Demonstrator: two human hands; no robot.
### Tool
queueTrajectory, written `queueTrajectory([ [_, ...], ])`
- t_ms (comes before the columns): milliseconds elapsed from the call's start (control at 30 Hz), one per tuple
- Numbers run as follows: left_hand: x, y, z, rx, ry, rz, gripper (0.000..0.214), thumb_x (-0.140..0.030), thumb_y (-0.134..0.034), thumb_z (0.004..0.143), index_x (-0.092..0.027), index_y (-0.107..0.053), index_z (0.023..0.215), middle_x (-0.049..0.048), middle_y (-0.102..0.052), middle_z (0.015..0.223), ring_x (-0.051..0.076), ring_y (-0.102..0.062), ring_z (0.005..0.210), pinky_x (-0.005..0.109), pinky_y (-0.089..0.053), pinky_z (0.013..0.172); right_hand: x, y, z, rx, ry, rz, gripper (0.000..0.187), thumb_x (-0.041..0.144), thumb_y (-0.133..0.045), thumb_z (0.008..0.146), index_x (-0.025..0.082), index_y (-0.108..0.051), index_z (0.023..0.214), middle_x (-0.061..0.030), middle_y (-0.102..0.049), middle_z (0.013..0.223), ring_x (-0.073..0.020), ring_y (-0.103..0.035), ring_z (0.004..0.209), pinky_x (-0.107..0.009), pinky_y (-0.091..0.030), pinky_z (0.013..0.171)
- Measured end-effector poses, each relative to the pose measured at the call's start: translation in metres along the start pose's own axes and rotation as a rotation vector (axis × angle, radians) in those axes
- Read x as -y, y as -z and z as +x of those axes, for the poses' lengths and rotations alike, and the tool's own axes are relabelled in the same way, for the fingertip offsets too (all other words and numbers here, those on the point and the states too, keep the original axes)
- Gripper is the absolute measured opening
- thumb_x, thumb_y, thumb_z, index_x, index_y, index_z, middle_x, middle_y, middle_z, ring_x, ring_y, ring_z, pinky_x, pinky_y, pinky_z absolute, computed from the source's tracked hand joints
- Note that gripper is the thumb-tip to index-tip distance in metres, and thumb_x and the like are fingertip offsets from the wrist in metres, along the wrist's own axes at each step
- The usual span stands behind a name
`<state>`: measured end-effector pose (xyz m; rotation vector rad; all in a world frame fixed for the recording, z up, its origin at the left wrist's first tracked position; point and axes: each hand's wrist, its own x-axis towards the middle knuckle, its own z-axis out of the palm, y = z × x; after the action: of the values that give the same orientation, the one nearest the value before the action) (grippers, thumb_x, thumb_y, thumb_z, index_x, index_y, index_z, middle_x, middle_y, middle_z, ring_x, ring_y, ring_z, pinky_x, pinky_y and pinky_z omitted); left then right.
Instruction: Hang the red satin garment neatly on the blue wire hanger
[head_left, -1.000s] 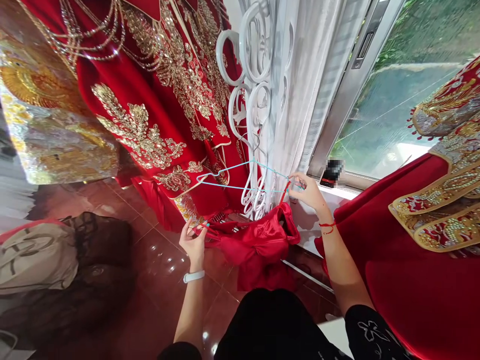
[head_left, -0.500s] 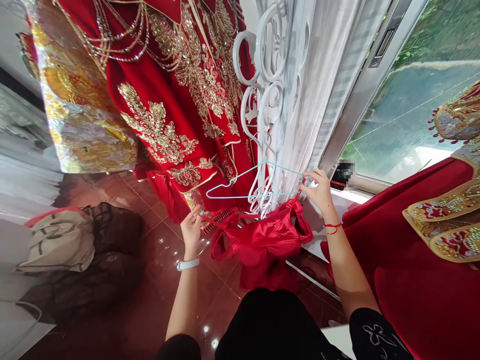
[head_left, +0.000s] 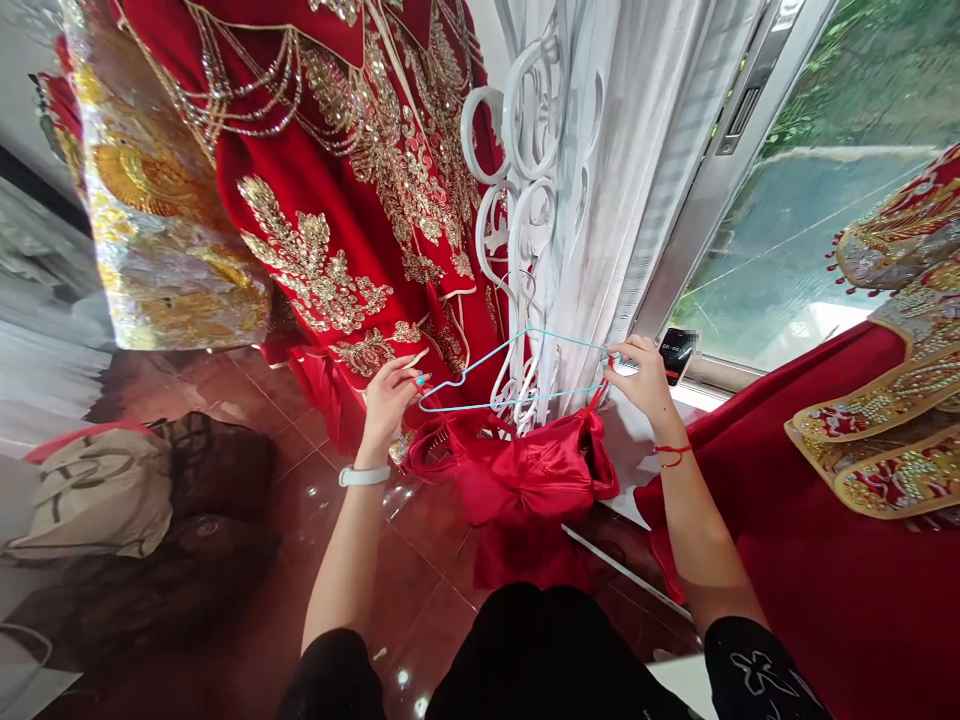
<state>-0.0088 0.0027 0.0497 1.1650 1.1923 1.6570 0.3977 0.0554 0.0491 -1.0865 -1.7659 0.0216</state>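
At the foot of the white scrollwork rack (head_left: pixel 517 200), a light-blue wire hanger (head_left: pixel 517 370) hangs by its hook, with a red satin garment (head_left: pixel 536 465) bunched just below it, above the tiled floor (head_left: pixel 330 560). Right hand (head_left: pixel 637 375): fingers pinched on the hanger's right end, where a thin red strap of the garment meets the wire. Left hand (head_left: pixel 390 395): fingers loosely curled at the hanger's left end, tips touching or nearly touching the wire; cannot tell if it grips.

Judgement: step in hand is fixing the garment's straps onto the hanger; right side looks caught, left side not yet. Next move would call for finding the left strap in the bunched satin and lifting it over the left shoulder of the wire while the right pinch steadies the hanger.

Around: embroidered red-and-gold gown (head_left: pixel 337 200) hanging just left of the rack, white curtain (head_left: pixel 622 170) right of it, a small black device (head_left: pixel 675 352) on the window sill, another red gown (head_left: pixel 862 480) at right. The rack's curls crowd the hanger and could snag the strap.
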Motion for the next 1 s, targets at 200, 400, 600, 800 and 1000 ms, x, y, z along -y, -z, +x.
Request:
queueTrajectory([
  [200, -0.004, -0.003, 0.005, 0.058, 0.010, 0.043, 0.053, -0.032, -0.084, 0.063, -0.018, -0.064, 0.109, -0.0005, -0.061, 0.090, 0.015, -0.071, 0.082, 0.028, -0.062, 0.070, -0.001, 0.006, 0.002, -0.008, -0.022, -0.019, 0.019, 0.019, -0.062, 0.070, 0.024, -0.074, 0.085, -0.0020, -0.054, 0.076, -0.0228, -0.050, 0.077, -0.039, -0.041, 0.079],
  [400, 0.004, 0.020, -0.004, 0.025, 0.018, 0.162, 0.057, -0.029, -0.083, 0.060, -0.019, -0.064, 0.113, -0.0083, -0.045, 0.071, 0.007, -0.053, 0.059, 0.024, -0.058, 0.060, -0.001, 0.003, 0.002, 0.018, -0.040, 0.003, 0.020, 0.019, -0.062, 0.071, 0.024, -0.074, 0.085, -0.0020, -0.053, 0.076, -0.0226, -0.049, 0.077, -0.038, -0.042, 0.078],
  [600, 0.008, 0.022, -0.007, -0.009, 0.040, 0.145, 0.061, -0.029, -0.080, 0.061, -0.019, -0.062, 0.118, -0.0079, -0.047, 0.069, 0.007, -0.051, 0.059, 0.024, -0.056, 0.060, -0.003, -0.005, -0.001, 0.021, -0.025, 0.039, 0.018, 0.019, -0.061, 0.072, 0.023, -0.073, 0.085, -0.0008, -0.050, 0.075, -0.0218, -0.050, 0.076, -0.038, -0.042, 0.078],
  [800, 0.003, 0.019, -0.003, 0.013, -0.017, 0.173, 0.058, -0.029, -0.081, 0.061, -0.020, -0.063, 0.115, -0.0067, -0.047, 0.074, 0.007, -0.053, 0.060, 0.023, -0.055, 0.060, -0.003, -0.004, -0.001, 0.023, -0.028, 0.045, 0.017, 0.018, -0.061, 0.071, 0.023, -0.073, 0.083, -0.0010, -0.051, 0.076, -0.0217, -0.050, 0.076, -0.038, -0.043, 0.077],
  [1000, -0.009, -0.010, 0.012, 0.108, -0.120, 0.278, 0.055, -0.022, -0.076, 0.063, -0.020, -0.064, 0.117, -0.0054, -0.047, 0.074, 0.009, -0.053, 0.063, 0.022, -0.051, 0.062, -0.003, -0.001, -0.001, 0.038, -0.014, 0.050, 0.023, 0.016, -0.060, 0.069, 0.023, -0.074, 0.086, -0.0010, -0.049, 0.074, -0.0219, -0.049, 0.075, -0.038, -0.043, 0.076],
])
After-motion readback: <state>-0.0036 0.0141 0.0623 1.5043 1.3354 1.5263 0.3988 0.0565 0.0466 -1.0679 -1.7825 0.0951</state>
